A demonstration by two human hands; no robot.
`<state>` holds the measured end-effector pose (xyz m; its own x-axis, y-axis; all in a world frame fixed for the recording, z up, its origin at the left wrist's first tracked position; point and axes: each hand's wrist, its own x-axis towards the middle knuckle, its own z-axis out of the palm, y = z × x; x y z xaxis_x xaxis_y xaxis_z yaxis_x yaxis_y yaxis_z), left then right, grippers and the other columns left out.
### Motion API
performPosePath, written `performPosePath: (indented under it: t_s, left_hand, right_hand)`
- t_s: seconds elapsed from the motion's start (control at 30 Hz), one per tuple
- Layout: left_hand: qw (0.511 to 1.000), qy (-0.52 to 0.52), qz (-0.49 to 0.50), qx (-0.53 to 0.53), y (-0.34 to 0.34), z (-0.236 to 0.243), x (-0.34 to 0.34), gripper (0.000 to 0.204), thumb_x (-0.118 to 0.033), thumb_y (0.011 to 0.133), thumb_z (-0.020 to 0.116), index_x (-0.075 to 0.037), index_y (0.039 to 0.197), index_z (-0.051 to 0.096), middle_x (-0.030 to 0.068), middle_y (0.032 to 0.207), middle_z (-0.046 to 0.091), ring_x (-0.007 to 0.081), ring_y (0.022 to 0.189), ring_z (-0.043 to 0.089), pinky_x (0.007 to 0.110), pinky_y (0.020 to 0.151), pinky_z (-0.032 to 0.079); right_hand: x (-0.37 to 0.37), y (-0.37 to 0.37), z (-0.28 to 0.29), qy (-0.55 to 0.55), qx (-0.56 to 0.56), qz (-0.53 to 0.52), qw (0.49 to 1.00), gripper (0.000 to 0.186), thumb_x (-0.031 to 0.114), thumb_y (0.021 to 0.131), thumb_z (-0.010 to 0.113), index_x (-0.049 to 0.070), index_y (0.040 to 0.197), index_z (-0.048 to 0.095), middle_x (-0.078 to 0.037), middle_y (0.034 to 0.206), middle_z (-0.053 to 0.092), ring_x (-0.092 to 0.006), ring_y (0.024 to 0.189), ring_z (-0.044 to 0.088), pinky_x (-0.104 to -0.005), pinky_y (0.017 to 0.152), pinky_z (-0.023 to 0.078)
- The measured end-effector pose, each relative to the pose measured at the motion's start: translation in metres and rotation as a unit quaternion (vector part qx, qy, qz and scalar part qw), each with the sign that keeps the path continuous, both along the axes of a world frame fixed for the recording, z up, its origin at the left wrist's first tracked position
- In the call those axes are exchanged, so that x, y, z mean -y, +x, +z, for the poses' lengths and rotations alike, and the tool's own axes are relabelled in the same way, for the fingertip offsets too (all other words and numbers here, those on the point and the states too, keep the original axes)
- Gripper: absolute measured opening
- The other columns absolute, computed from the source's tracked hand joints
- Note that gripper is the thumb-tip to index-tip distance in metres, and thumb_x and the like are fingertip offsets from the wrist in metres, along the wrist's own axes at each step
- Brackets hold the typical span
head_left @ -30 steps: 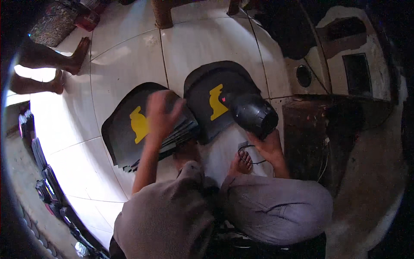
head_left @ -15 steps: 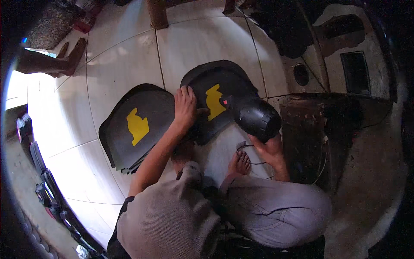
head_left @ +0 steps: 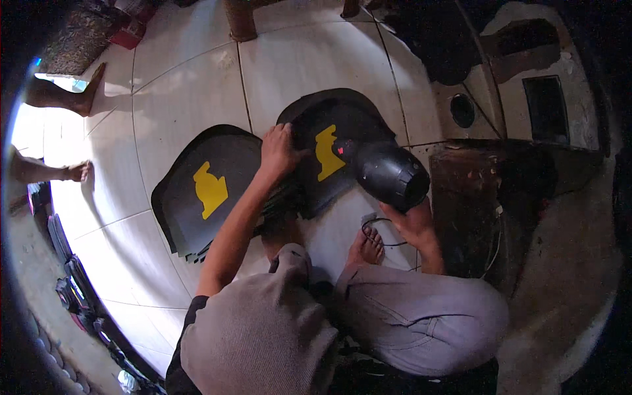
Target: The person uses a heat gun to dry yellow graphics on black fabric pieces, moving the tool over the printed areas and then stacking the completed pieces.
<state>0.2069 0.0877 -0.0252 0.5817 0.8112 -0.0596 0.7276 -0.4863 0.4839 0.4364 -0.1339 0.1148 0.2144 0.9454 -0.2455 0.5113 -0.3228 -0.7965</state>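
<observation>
My right hand [head_left: 413,227] is wrapped round the handle of a black hair dryer [head_left: 393,175]. The dryer's nozzle end points left, close over a curved black sheet [head_left: 359,131] that bears a yellow cut-out shape [head_left: 326,153]. At that sheet's left edge, my left hand [head_left: 279,153] has its fingers bent over the rim and its thumb on the surface, gripping it. A stack of similar black sheets [head_left: 247,155] lies to the left, and its top one carries the same yellow shape [head_left: 210,190]. My left forearm crosses that stack's right side.
Pale floor tiles [head_left: 178,85] lie under the sheets. Another person's foot [head_left: 79,172] is at the left, the other foot farther back. A dark brown box [head_left: 461,191] stands at my right. A wooden post [head_left: 241,23] rises at the back. My bare foot [head_left: 367,247] is below the dryer.
The other person's feet have come apart, one now nearer on the left. My left hand has shifted slightly left along the sheet's edge. The dryer has barely moved.
</observation>
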Motion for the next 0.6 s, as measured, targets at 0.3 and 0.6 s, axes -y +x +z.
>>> performPosePath:
  t_s: [0.3, 0.6]
  left_hand:
    - [0.973, -0.192, -0.022, 0.128, 0.017, 0.046, 0.013, 0.024, -0.009, 0.092, 0.056, 0.000, 0.112, 0.046, 0.0306, 0.095, 0.061, 0.0504, 0.096, 0.057, 0.056, 0.076, 0.045]
    - [0.945, -0.173, 0.121, 0.251, -0.017, 0.126, -0.019, 0.018, -0.013, 0.097, 0.055, 0.000, 0.108, 0.059, 0.0242, 0.097, 0.069, 0.0342, 0.092, 0.069, 0.039, 0.079, 0.051]
  right_hand:
    - [0.003, 0.001, 0.005, 0.018, -0.006, -0.020, 1.000, 0.040, 0.026, 0.085, 0.071, 0.004, 0.118, 0.063, -0.017, 0.109, 0.071, -0.0310, 0.105, 0.068, -0.0407, 0.087, 0.052]
    - [0.000, 0.000, 0.009, -0.022, -0.017, -0.067, 0.997, 0.038, 0.022, 0.085, 0.073, 0.004, 0.118, 0.063, -0.016, 0.111, 0.069, -0.0287, 0.105, 0.067, -0.0390, 0.088, 0.051]
